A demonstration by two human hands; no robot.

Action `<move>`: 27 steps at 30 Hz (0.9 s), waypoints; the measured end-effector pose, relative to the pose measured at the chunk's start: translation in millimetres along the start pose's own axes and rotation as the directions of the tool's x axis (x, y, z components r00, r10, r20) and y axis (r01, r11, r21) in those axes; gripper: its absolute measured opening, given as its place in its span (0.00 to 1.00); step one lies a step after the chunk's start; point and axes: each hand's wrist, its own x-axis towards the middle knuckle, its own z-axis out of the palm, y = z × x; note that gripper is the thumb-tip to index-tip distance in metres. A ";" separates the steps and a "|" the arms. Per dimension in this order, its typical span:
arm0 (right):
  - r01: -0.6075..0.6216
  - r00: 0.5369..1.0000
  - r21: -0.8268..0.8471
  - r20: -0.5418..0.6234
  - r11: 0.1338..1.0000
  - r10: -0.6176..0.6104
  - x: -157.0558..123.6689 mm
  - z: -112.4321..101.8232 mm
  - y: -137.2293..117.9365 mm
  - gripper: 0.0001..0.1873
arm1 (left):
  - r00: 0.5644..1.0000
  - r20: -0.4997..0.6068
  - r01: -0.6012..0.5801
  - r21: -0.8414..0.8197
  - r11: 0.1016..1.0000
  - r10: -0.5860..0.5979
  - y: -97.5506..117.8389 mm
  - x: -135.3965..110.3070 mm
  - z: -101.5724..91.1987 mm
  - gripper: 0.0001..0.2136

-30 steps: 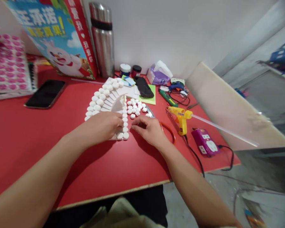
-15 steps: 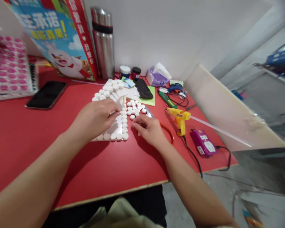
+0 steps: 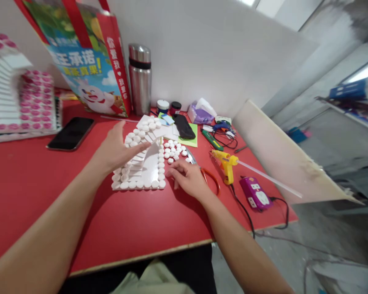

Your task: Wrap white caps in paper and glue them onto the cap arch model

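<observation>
A white model (image 3: pixel 150 167) stands on the red table, its flat base edged with round white discs and a small staircase curving up its left side. My left hand (image 3: pixel 115 149) is at the model's left side, thumb and fingers spread apart, the thumb reaching over the stairs. Just right of the base, my right hand (image 3: pixel 188 177) rests low with its fingers curled together; whatever the fingertips hold, if anything, is hidden. Loose white discs (image 3: pixel 173 150) lie in a pile beyond that hand. Scissors with orange handles (image 3: pixel 213 179) lie partly behind it.
A yellow glue gun (image 3: pixel 227 163) with a glue stick lies right, near a purple power socket (image 3: pixel 254 194). A dark phone (image 3: pixel 71 133) and a pink-and-white model (image 3: pixel 38 102) are left. Behind stand a gift bag (image 3: pixel 92 77) and a steel flask (image 3: pixel 140 85).
My left hand has moved left and opened from a pinch over the model. My right hand stays beside the base. The camera view has tilted up a little.
</observation>
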 end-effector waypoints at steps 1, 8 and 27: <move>-0.001 1.000 0.020 0.015 1.000 0.001 -0.2 0.3 -0.4 0.06 | 0.999 0.041 -0.003 0.022 1.000 0.002 0.9 -1.5 0.0 0.57; 0.054 0.986 0.036 0.154 0.998 -0.059 0.0 0.6 1.9 0.08 | 0.987 0.163 -0.045 0.183 0.982 0.015 5.3 -6.5 -1.7 0.63; 0.125 0.985 0.161 -0.142 0.979 -0.102 0.2 -7.3 -4.8 0.10 | 0.969 0.245 -0.082 0.299 0.951 0.007 7.2 -6.2 -11.3 0.57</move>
